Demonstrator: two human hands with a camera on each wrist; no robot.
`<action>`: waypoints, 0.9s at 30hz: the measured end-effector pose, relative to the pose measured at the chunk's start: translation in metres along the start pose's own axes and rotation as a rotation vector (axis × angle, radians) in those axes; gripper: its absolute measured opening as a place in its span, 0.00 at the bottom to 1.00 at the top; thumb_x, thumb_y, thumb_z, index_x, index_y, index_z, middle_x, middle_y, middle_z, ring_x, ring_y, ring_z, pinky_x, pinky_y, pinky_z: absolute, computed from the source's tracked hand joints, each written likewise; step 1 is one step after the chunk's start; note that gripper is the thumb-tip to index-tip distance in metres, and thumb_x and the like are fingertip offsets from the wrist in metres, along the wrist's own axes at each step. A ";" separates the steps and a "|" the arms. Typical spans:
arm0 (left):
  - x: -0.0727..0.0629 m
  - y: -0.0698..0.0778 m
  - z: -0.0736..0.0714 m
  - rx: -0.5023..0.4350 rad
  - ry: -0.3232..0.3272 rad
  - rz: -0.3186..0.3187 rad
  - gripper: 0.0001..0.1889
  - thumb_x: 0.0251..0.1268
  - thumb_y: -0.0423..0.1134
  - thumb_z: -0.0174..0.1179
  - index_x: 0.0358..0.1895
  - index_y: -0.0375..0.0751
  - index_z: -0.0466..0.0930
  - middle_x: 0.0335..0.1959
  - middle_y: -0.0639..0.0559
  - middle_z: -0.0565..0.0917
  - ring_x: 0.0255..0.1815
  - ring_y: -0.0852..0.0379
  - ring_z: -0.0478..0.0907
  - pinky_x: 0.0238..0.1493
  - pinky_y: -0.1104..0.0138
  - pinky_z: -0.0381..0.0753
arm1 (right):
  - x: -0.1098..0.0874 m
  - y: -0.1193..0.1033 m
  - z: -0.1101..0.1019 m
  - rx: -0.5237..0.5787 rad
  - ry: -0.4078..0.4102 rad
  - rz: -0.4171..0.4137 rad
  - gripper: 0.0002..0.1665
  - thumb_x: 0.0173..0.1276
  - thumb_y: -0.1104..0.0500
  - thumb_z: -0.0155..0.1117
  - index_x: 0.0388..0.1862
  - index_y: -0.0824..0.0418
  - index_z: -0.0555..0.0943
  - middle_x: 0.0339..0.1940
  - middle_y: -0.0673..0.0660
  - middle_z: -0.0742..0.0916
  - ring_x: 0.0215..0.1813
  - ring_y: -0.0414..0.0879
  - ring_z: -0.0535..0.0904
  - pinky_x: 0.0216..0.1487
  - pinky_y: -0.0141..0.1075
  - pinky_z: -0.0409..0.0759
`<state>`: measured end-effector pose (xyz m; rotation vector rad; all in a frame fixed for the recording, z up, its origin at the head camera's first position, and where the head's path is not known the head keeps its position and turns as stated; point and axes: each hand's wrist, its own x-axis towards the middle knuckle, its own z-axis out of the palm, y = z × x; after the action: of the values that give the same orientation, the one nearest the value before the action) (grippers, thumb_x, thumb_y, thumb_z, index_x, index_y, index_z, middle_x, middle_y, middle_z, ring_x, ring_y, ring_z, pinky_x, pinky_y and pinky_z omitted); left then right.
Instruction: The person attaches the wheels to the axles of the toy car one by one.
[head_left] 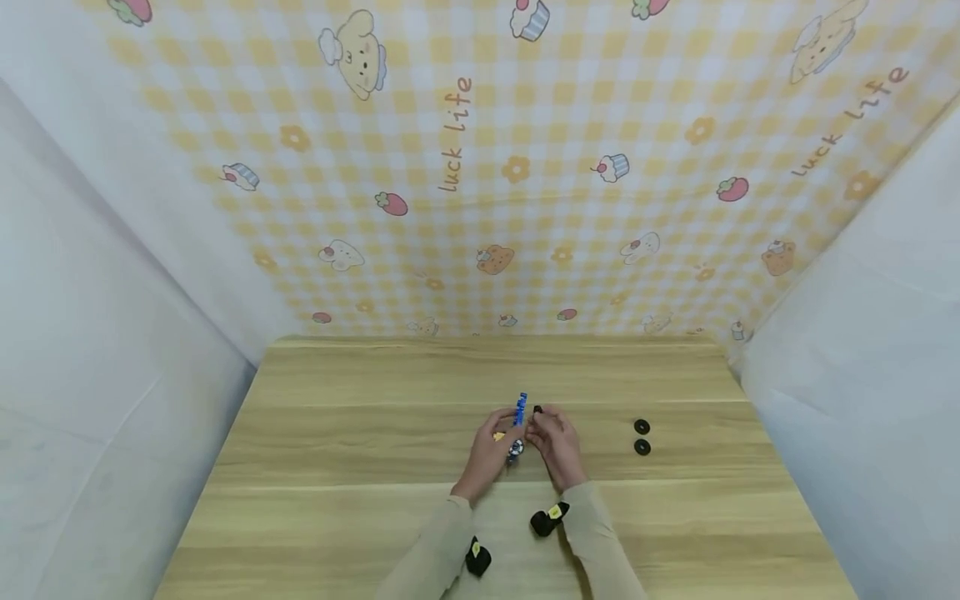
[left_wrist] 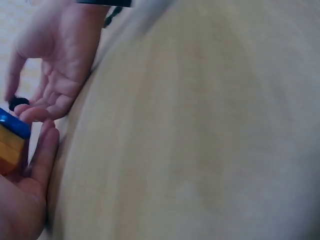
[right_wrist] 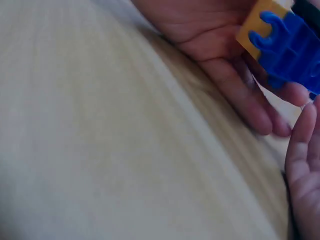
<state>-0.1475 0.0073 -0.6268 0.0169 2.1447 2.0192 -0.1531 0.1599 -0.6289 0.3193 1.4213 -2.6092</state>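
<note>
My left hand (head_left: 486, 457) holds a toy of joined plastic parts above the table. Its blue part (head_left: 520, 410) has hook-like ends, plain in the right wrist view, and its yellow block (right_wrist: 251, 36) lies against the palm. A wheel with a pale hub and dark rim (head_left: 516, 448) shows on the toy's near end. Between thumb and fingers, my right hand (head_left: 558, 446) pinches a small black round piece (left_wrist: 19, 103), just right of the blue part. The fingers of both hands are close together; whether they touch is unclear.
Two black rings, like small toy tyres, the far one (head_left: 642, 427) and the near one (head_left: 642, 447), lie flat to the right on the wooden table (head_left: 337, 450). A patterned cloth (head_left: 517, 217) hangs behind, with white sheets at both sides.
</note>
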 end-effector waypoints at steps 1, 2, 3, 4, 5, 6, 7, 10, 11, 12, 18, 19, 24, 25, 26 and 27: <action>0.002 0.001 0.001 0.001 0.008 0.000 0.19 0.70 0.49 0.61 0.61 0.50 0.77 0.47 0.47 0.85 0.43 0.60 0.78 0.40 0.67 0.75 | 0.000 0.001 0.000 -0.008 0.010 -0.009 0.12 0.74 0.63 0.60 0.49 0.54 0.69 0.37 0.49 0.85 0.36 0.39 0.82 0.41 0.31 0.83; 0.005 0.002 0.002 0.002 0.024 0.006 0.18 0.69 0.48 0.61 0.59 0.47 0.77 0.46 0.48 0.86 0.43 0.59 0.78 0.40 0.67 0.76 | 0.000 0.001 0.000 -0.016 0.015 -0.018 0.14 0.73 0.65 0.60 0.50 0.54 0.67 0.37 0.49 0.85 0.36 0.39 0.82 0.41 0.31 0.83; 0.008 0.003 0.004 0.008 0.047 0.015 0.17 0.69 0.46 0.62 0.56 0.44 0.77 0.44 0.48 0.86 0.43 0.59 0.78 0.41 0.67 0.76 | 0.000 0.002 0.000 -0.018 0.020 -0.022 0.16 0.72 0.66 0.61 0.50 0.53 0.66 0.37 0.48 0.86 0.36 0.39 0.82 0.41 0.30 0.83; 0.012 0.004 0.006 0.014 0.074 0.027 0.15 0.68 0.44 0.62 0.53 0.42 0.77 0.42 0.48 0.86 0.42 0.58 0.79 0.41 0.67 0.77 | 0.000 0.002 0.000 -0.023 0.022 -0.026 0.17 0.72 0.67 0.61 0.50 0.53 0.65 0.38 0.48 0.86 0.36 0.39 0.82 0.41 0.30 0.82; 0.016 0.003 0.008 0.032 0.108 0.044 0.13 0.67 0.43 0.62 0.49 0.41 0.76 0.41 0.48 0.86 0.41 0.58 0.79 0.40 0.68 0.76 | 0.000 0.003 0.000 -0.030 0.019 -0.032 0.17 0.72 0.67 0.61 0.50 0.53 0.65 0.38 0.47 0.87 0.37 0.39 0.83 0.41 0.30 0.82; 0.021 0.003 0.009 0.051 0.141 0.063 0.12 0.65 0.41 0.62 0.46 0.41 0.76 0.39 0.48 0.86 0.40 0.59 0.79 0.40 0.68 0.76 | 0.000 0.003 0.001 -0.037 0.018 -0.036 0.17 0.72 0.67 0.61 0.50 0.52 0.65 0.39 0.47 0.87 0.39 0.39 0.83 0.42 0.30 0.82; 0.026 0.002 0.011 0.067 0.167 0.081 0.10 0.64 0.40 0.62 0.43 0.41 0.74 0.37 0.49 0.86 0.38 0.60 0.80 0.40 0.69 0.77 | 0.000 0.003 0.001 -0.044 0.017 -0.041 0.17 0.73 0.66 0.61 0.50 0.52 0.65 0.39 0.46 0.88 0.40 0.38 0.84 0.42 0.30 0.81; 0.034 0.000 0.012 0.081 0.184 0.114 0.09 0.63 0.38 0.62 0.40 0.41 0.71 0.34 0.48 0.86 0.34 0.60 0.80 0.38 0.70 0.78 | -0.002 0.003 0.001 -0.077 0.027 -0.052 0.17 0.72 0.63 0.63 0.52 0.55 0.66 0.40 0.44 0.89 0.44 0.38 0.84 0.43 0.31 0.81; 0.035 -0.001 0.012 0.082 0.174 0.123 0.10 0.64 0.38 0.62 0.41 0.41 0.71 0.34 0.47 0.86 0.33 0.60 0.80 0.36 0.71 0.78 | -0.003 0.003 0.001 -0.091 0.033 -0.056 0.16 0.73 0.62 0.63 0.52 0.56 0.66 0.41 0.44 0.89 0.44 0.38 0.85 0.44 0.31 0.81; 0.036 -0.001 0.012 0.076 0.153 0.127 0.10 0.65 0.39 0.62 0.42 0.41 0.71 0.34 0.47 0.86 0.33 0.61 0.80 0.36 0.71 0.78 | -0.003 0.003 0.000 -0.103 0.036 -0.062 0.16 0.73 0.61 0.63 0.52 0.57 0.67 0.40 0.44 0.89 0.44 0.37 0.85 0.45 0.31 0.82; 0.033 -0.002 0.005 0.077 0.065 0.125 0.17 0.73 0.49 0.58 0.51 0.42 0.68 0.34 0.46 0.86 0.31 0.62 0.77 0.33 0.71 0.74 | -0.004 0.007 0.001 -0.139 0.017 -0.095 0.09 0.73 0.58 0.63 0.48 0.55 0.74 0.38 0.44 0.90 0.43 0.37 0.85 0.48 0.29 0.83; 0.033 -0.001 0.004 0.080 0.055 0.124 0.18 0.74 0.51 0.55 0.54 0.43 0.67 0.34 0.45 0.86 0.30 0.62 0.76 0.32 0.70 0.73 | -0.004 0.007 0.001 -0.138 0.012 -0.097 0.07 0.74 0.58 0.63 0.47 0.55 0.76 0.38 0.45 0.90 0.43 0.37 0.85 0.49 0.29 0.83; 0.033 0.001 0.000 0.120 -0.018 0.103 0.23 0.79 0.57 0.44 0.67 0.50 0.67 0.46 0.43 0.86 0.40 0.57 0.80 0.43 0.64 0.77 | -0.004 0.009 -0.001 -0.122 0.019 -0.104 0.04 0.74 0.56 0.62 0.44 0.53 0.81 0.40 0.47 0.88 0.45 0.38 0.85 0.51 0.31 0.83; 0.033 0.001 0.000 0.127 -0.035 0.102 0.23 0.80 0.57 0.43 0.68 0.51 0.67 0.48 0.43 0.86 0.42 0.55 0.81 0.45 0.61 0.78 | -0.004 0.009 -0.001 -0.120 0.020 -0.106 0.05 0.74 0.55 0.62 0.44 0.53 0.82 0.40 0.48 0.88 0.45 0.38 0.85 0.51 0.31 0.83; 0.033 0.001 -0.001 0.136 -0.047 0.101 0.23 0.80 0.58 0.43 0.69 0.53 0.68 0.52 0.44 0.85 0.48 0.54 0.81 0.51 0.59 0.78 | -0.005 0.009 -0.001 -0.118 0.021 -0.107 0.05 0.74 0.55 0.63 0.44 0.53 0.82 0.41 0.48 0.88 0.45 0.38 0.85 0.52 0.30 0.83; 0.032 0.001 -0.002 0.139 -0.060 0.101 0.24 0.79 0.58 0.43 0.69 0.54 0.69 0.54 0.43 0.85 0.50 0.52 0.82 0.54 0.55 0.78 | -0.005 0.009 0.000 -0.120 0.016 -0.107 0.06 0.74 0.54 0.63 0.45 0.53 0.83 0.42 0.48 0.87 0.46 0.38 0.84 0.52 0.30 0.82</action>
<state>-0.1790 0.0104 -0.6299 0.2068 2.2850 1.8908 -0.1465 0.1553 -0.6349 0.2567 1.6353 -2.5936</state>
